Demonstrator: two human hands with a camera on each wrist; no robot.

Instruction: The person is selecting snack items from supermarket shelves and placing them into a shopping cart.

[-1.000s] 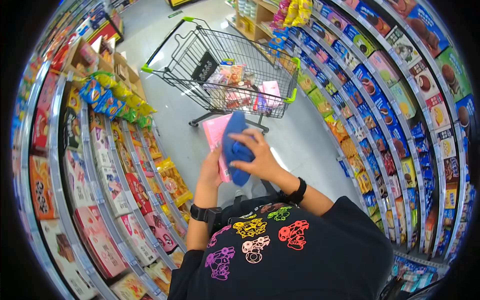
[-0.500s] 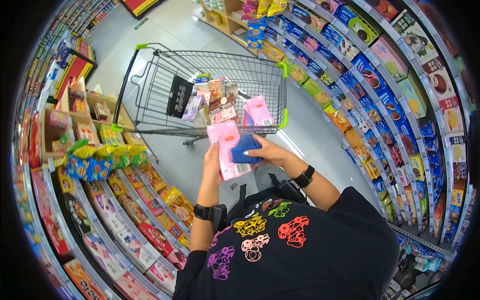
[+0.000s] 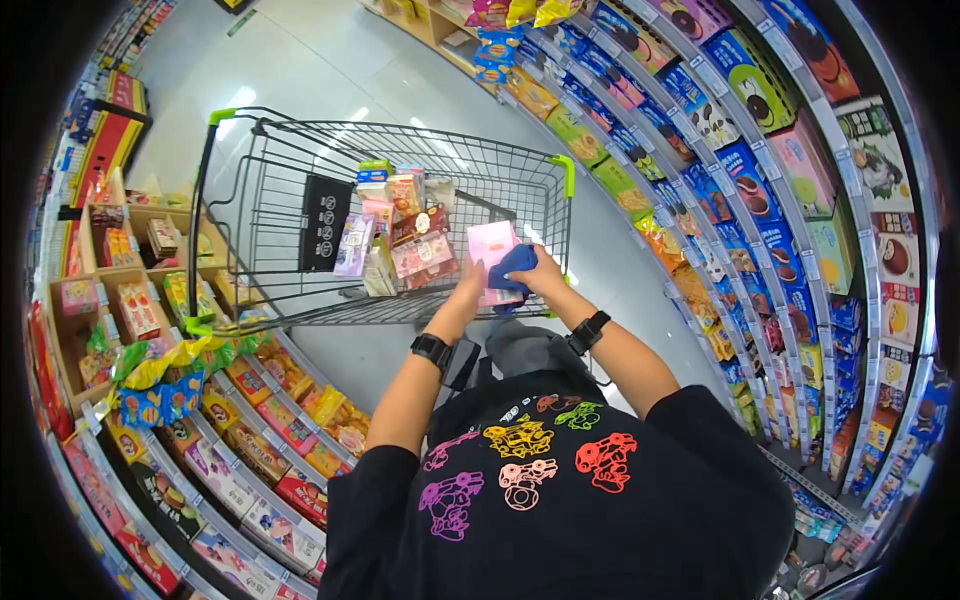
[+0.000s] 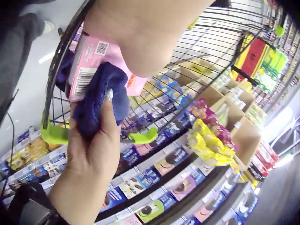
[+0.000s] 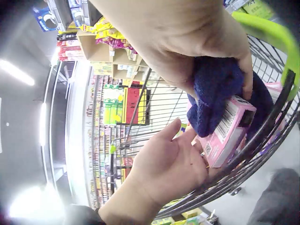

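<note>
Inside the cart's near end, a pink box (image 3: pixel 490 243) is between the hands, a barcode on its face (image 4: pixel 85 80). My left hand (image 3: pixel 465 292) is at its left side; in the right wrist view the left palm (image 5: pixel 168 161) shows, thumb spread off the box and fingertips partly hidden at its edge. My right hand (image 3: pixel 543 274) grips a bunched dark blue cloth (image 3: pixel 513 266) against the box's right side. In the left wrist view the right thumb presses on the cloth (image 4: pixel 101 101). The fingers under the cloth are hidden.
The wire cart (image 3: pixel 380 318) holds several packages, among them a brown box (image 3: pixel 418 226) and a lilac one (image 3: pixel 354 245). Shelves of biscuits (image 3: pixel 750 185) curve along the right. Wooden bins (image 3: pixel 150 265) and hanging snack bags (image 3: pixel 160 400) stand at the left.
Both hands have moved forward with the pink box and blue cloth, from in front of the cart to within its near end. The left thumb has come off the box's face.
</note>
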